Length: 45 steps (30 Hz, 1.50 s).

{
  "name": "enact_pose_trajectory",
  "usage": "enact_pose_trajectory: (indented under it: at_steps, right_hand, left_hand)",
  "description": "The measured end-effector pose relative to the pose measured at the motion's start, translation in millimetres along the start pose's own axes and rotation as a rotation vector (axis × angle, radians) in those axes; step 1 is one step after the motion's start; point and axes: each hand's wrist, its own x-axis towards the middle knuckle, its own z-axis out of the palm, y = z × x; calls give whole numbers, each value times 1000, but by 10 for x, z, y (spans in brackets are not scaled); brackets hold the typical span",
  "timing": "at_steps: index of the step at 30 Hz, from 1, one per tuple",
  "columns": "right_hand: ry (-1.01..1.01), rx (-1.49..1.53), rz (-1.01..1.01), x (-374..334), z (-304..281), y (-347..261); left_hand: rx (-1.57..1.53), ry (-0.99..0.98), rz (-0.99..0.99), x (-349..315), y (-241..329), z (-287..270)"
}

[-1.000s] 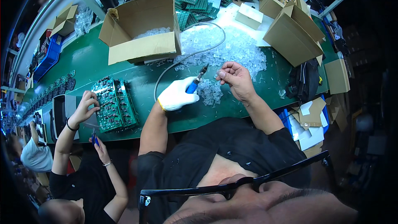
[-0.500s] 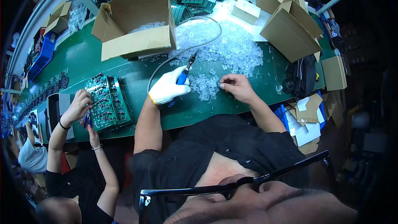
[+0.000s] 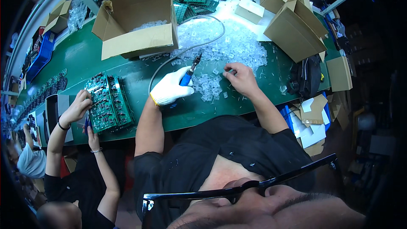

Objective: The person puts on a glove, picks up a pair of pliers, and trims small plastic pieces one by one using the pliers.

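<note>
My left hand (image 3: 167,89), in a white glove, is closed around a blue-handled air nipper (image 3: 186,78) whose dark metal head points up and away from me. A grey hose (image 3: 223,27) loops around beside it. Just right of the tool lies a small pile of clear plastic pieces (image 3: 207,87). My bare right hand (image 3: 241,78) hovers at the right edge of this pile, fingers bent and pressed together. Whatever its fingertips hold is too small or hidden to make out. Farther off spreads a large heap of the same clear pieces (image 3: 241,40).
An open cardboard box (image 3: 140,46) stands at the far left, another (image 3: 296,29) at the far right. Green circuit boards (image 3: 110,106) are stacked at left, where a co-worker's hands (image 3: 78,108) work. A black bag (image 3: 306,78) sits at the table's right. Thin clippings litter the green tabletop (image 3: 178,121).
My right hand has moved slightly up and away from me, its fingers curling more. A loose clear piece shows below it. The left hand keeps the air nipper in nearly the same place.
</note>
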Motion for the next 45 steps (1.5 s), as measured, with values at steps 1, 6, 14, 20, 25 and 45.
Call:
enact_pose_trajectory:
  at_steps: [1,6,14,20,25,45]
  right_hand:
    - [-22,-55,-35,26,17,-105]
    - [6,-248,-231,192,274,-36]
    - [-240,65,28,23,-31,-163]
    - [36,-224,-63,83,-95,84]
    - [125,-374,-138,106,72,185]
    - [-12,623,-78,66,175,-231]
  left_hand:
    - [-8,0,0,-2,-5,5]
    - [-10,-4,22,10,-24,4]
    - [23,-9,-11,-5,19,-15]
    - [69,-7,22,-26,-44,-7]
    - [20,-25,12,27,-38,2]
    - [-222,-271,-43,-78,52,71]
